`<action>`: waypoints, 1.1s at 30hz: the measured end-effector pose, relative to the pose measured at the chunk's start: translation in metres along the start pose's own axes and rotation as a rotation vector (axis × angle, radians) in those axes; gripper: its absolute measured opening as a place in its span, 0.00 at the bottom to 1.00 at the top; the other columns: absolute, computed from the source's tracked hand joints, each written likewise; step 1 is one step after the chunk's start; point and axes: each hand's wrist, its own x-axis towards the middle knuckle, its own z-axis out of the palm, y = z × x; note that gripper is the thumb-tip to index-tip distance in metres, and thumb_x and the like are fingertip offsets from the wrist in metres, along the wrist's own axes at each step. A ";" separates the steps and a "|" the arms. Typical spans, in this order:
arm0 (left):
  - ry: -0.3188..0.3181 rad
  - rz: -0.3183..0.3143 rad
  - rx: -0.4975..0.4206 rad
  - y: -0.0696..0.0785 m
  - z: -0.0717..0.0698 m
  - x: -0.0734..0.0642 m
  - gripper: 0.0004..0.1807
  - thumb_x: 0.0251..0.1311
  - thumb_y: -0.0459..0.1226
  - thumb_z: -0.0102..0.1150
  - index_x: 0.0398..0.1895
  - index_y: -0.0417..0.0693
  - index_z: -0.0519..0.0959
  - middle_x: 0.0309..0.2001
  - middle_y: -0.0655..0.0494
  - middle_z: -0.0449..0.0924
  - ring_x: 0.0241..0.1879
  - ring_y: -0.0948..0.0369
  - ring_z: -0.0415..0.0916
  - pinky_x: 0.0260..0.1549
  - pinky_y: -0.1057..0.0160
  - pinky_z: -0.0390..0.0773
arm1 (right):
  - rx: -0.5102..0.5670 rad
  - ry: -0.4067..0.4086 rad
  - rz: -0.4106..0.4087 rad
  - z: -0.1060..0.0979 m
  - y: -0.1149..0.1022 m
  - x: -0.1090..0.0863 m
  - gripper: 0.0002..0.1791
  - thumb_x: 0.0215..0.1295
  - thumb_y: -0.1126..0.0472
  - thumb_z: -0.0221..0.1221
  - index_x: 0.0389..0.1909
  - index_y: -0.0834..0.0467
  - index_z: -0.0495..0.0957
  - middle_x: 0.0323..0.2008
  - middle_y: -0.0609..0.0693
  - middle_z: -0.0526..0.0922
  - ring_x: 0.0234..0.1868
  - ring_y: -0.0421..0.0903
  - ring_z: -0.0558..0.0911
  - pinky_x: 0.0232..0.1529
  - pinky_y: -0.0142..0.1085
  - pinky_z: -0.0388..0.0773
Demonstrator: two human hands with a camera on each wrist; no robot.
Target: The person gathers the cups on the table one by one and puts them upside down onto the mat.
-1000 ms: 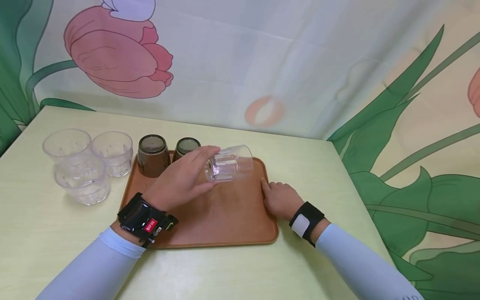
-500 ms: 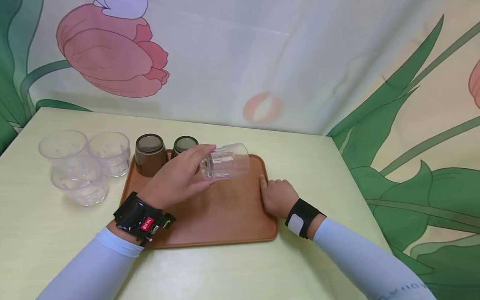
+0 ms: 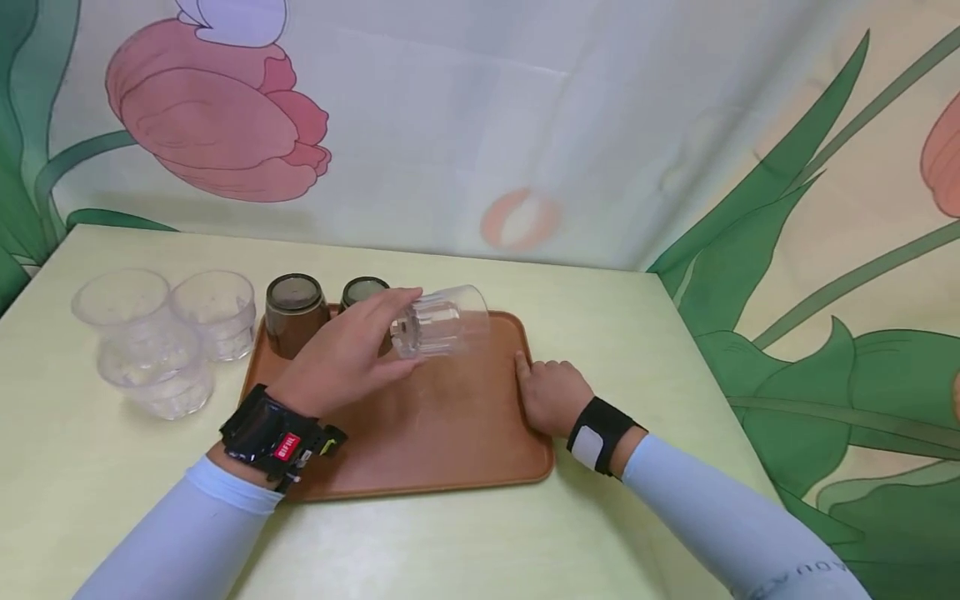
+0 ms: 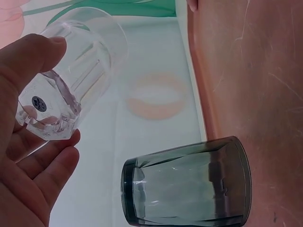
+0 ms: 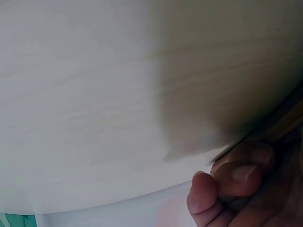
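In the head view my left hand grips a clear drinking glass by its base. The glass lies sideways above the brown tray, its mouth to the right. Seen from the left wrist, the thumb is on one side of the base and the fingers are round the other. My right hand holds the tray's right rim, thumb along it. In the right wrist view its curled fingers are against the tray's edge. Two dark smoked glasses stand upside down at the tray's back left; my left hand partly hides one.
Three clear glasses stand upright, close together, on the pale table left of the tray. A curtain with printed flowers hangs behind the table's back edge.
The head view has shifted slightly. My left hand and the clear glass have drifted a little left over the tray, with the grip unchanged. My right hand stays at the rim.
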 end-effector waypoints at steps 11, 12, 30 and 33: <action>-0.014 0.009 0.040 -0.002 -0.004 0.007 0.42 0.55 0.41 0.73 0.70 0.40 0.65 0.59 0.45 0.75 0.56 0.53 0.74 0.59 0.52 0.78 | -0.015 -0.023 0.004 -0.009 -0.001 -0.003 0.30 0.73 0.57 0.45 0.72 0.69 0.63 0.24 0.53 0.78 0.23 0.48 0.75 0.28 0.44 0.81; -0.019 0.001 0.047 -0.002 -0.004 0.008 0.42 0.55 0.42 0.73 0.71 0.40 0.65 0.60 0.45 0.75 0.56 0.54 0.74 0.58 0.53 0.78 | -0.014 -0.026 0.003 -0.010 -0.001 -0.003 0.30 0.74 0.58 0.45 0.72 0.69 0.63 0.24 0.53 0.78 0.23 0.48 0.76 0.28 0.44 0.81; -0.078 -0.042 0.089 0.000 -0.005 0.019 0.42 0.55 0.45 0.73 0.71 0.42 0.66 0.63 0.47 0.75 0.60 0.54 0.72 0.62 0.53 0.76 | -0.050 -0.038 -0.012 -0.013 -0.002 -0.002 0.30 0.73 0.58 0.46 0.72 0.69 0.62 0.26 0.53 0.78 0.23 0.48 0.75 0.28 0.43 0.81; -0.095 -0.047 0.103 0.000 -0.005 0.020 0.43 0.55 0.45 0.72 0.72 0.42 0.65 0.63 0.47 0.74 0.61 0.54 0.72 0.61 0.53 0.76 | -0.067 -0.029 -0.017 -0.011 -0.002 -0.001 0.31 0.73 0.57 0.46 0.72 0.69 0.63 0.25 0.53 0.78 0.22 0.48 0.75 0.27 0.43 0.81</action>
